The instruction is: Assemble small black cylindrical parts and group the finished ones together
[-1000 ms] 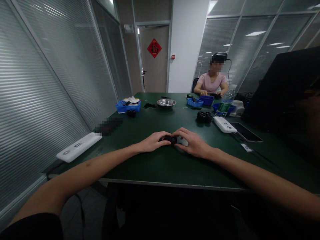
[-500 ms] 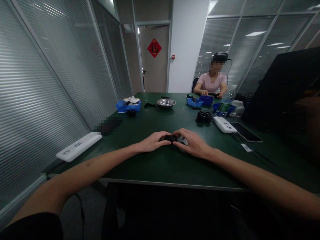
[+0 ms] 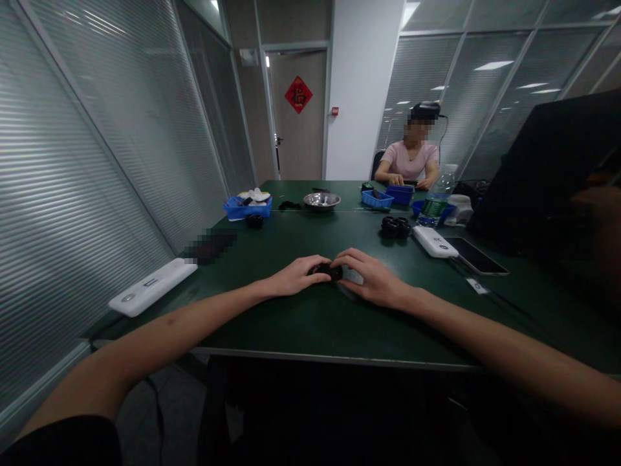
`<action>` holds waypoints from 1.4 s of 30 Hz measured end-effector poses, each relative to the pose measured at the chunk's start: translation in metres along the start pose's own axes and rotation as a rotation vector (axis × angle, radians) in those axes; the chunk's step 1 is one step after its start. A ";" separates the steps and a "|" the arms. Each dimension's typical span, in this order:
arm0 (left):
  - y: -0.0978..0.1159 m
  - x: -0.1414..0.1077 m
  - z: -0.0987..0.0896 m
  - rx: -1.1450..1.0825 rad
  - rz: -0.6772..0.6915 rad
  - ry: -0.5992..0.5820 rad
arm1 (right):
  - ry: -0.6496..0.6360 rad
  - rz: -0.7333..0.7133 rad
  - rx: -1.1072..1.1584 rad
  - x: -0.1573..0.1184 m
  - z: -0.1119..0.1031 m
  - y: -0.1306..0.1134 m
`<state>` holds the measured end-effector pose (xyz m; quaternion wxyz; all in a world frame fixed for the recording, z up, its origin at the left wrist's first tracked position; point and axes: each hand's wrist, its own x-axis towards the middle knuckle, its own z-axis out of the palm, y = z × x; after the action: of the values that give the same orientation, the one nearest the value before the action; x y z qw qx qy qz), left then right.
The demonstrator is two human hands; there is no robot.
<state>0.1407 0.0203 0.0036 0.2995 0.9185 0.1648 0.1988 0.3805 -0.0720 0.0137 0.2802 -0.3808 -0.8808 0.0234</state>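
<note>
A blind-covered glass partition (image 3: 111,142) is rising along my left, and the green table (image 3: 291,323) is spreading out in front of me. Beyond its far edge a wooden door (image 3: 305,145) is bearing a red diamond-shaped paper sign (image 3: 298,95). A large black panel (image 3: 548,175) is leaning over the table's right side. A co-worker in a pink top (image 3: 412,162) is sitting at the far right, both hands resting near the tabletop.

A blue basket (image 3: 259,211) is standing at the far left with assorted items in it, and a smaller blue basket (image 3: 378,201) is standing at the far right. Between them a steel bowl (image 3: 322,207) is sitting. A clear water bottle (image 3: 436,202) is standing upright on the right, just beyond a white power bank (image 3: 435,242).

My left hand (image 3: 298,275) and right hand (image 3: 371,279) are meeting near the middle of the table. A smartphone (image 3: 476,255) is lying flat beside the power bank, and a cluster of round black parts (image 3: 394,227) is resting to its left.

Smallest of all, a black piece (image 3: 334,272) is sitting between my hands: my left thumb and fingers are pinching its left part, while my right thumb and fingertips are gripping its right end.
</note>
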 end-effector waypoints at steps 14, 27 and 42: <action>0.002 -0.001 0.000 -0.009 -0.009 -0.008 | -0.045 0.130 -0.016 0.000 -0.001 0.001; 0.001 0.000 0.000 0.010 -0.003 0.004 | -0.014 0.033 -0.008 -0.001 0.000 0.002; 0.000 -0.001 0.000 -0.004 -0.005 -0.001 | -0.018 0.038 -0.007 -0.001 0.000 0.002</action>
<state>0.1403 0.0203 0.0031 0.3017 0.9176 0.1666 0.1981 0.3823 -0.0713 0.0130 0.2703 -0.3984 -0.8760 0.0293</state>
